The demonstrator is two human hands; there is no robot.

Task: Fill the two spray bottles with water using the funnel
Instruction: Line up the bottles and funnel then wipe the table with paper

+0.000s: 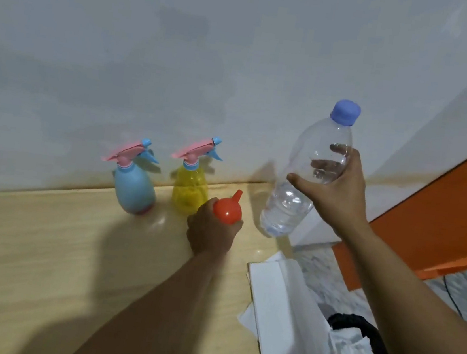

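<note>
Two spray bottles stand on the wooden table (pixel 39 240) against the wall, both with pink and blue trigger heads screwed on: a light blue spray bottle (pixel 135 190) on the left and a yellow spray bottle (pixel 189 190) to its right. My left hand (pixel 211 233) grips an orange funnel (pixel 228 210), spout pointing up, just in front of the yellow bottle. My right hand (pixel 340 188) holds a clear water bottle (pixel 307 171) with a blue cap, lifted above the table's right end. It is partly full of water.
White sheets of paper (pixel 277 307) lie at the table's right edge. A black bin (pixel 361 324) with crumpled white paper stands below on the right. An orange surface (pixel 444 210) runs along the far right, beside the wall.
</note>
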